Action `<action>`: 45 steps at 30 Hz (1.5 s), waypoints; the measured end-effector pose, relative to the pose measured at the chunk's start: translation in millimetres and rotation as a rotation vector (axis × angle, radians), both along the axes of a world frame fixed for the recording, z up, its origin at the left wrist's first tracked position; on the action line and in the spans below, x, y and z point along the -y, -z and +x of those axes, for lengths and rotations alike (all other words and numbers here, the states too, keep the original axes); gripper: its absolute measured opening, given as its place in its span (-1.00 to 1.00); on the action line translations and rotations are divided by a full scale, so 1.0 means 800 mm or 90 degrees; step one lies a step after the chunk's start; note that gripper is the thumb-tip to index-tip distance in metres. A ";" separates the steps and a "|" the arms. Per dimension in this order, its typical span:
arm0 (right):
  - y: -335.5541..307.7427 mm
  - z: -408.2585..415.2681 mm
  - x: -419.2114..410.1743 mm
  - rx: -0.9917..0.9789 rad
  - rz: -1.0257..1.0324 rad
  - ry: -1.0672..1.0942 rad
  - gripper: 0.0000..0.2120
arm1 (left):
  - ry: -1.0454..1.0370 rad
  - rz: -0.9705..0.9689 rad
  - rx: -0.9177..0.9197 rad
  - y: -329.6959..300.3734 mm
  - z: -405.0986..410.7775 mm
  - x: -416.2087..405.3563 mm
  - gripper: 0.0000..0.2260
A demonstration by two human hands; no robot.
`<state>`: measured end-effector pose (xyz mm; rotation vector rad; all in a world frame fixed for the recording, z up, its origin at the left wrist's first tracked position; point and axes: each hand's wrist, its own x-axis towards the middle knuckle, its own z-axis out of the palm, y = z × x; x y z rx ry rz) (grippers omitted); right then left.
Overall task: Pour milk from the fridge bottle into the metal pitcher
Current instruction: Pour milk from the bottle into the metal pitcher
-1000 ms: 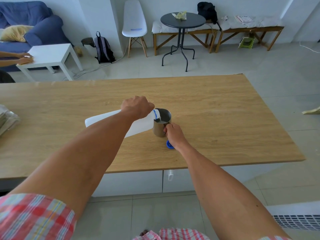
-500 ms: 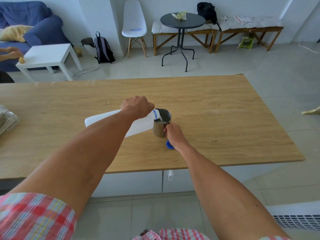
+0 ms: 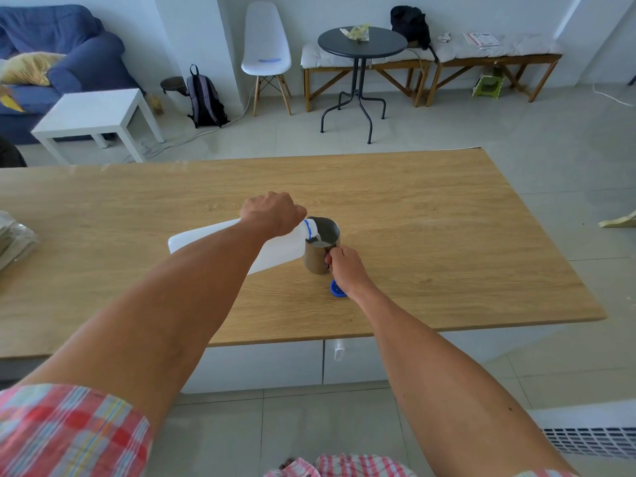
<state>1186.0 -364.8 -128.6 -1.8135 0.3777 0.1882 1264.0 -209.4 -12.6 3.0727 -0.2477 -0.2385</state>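
Left hand [image 3: 273, 212] clamped around the upper body of the white plastic milk bottle [image 3: 241, 246], near its neck. Bottle tipped close to horizontal, base out to the left, mouth with its blue ring over the rim of the metal pitcher [image 3: 321, 244]. Thin stream of milk falls from the mouth into the pitcher; a shallow pool of white shows inside, low against the inner wall.

Pitcher stands upright on the wooden tabletop [image 3: 447, 235], roughly mid-table. Right hand [image 3: 344, 268] closed on the pitcher's handle at the near right side, fingers curled round it. Blue bottle cap [image 3: 336, 289] lies flat on the tabletop just beside that wrist, on the near side of the pitcher, partly hidden by the hand.

Both forearms bare; plaid sleeve [image 3: 65, 432] at lower left.

At the table's left edge, a bundle in clear plastic wrap [image 3: 13, 239], well apart from the pitcher.

Beyond the table: white side table [image 3: 93, 113], blue sofa [image 3: 62, 53], white chair [image 3: 265, 49], round dark table [image 3: 362, 43], wooden bench [image 3: 481, 60], backpack [image 3: 204, 98] on the floor
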 end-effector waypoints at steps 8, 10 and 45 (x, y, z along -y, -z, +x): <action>0.002 0.001 0.000 0.001 -0.003 -0.004 -0.73 | 0.000 0.006 -0.001 -0.001 0.000 0.001 -0.64; 0.001 0.002 0.000 -0.001 -0.002 -0.005 -0.73 | -0.001 0.006 -0.002 -0.001 0.000 0.001 -0.63; 0.004 0.004 0.002 0.008 -0.004 -0.010 -0.74 | 0.004 0.017 -0.017 -0.002 0.005 0.003 -0.67</action>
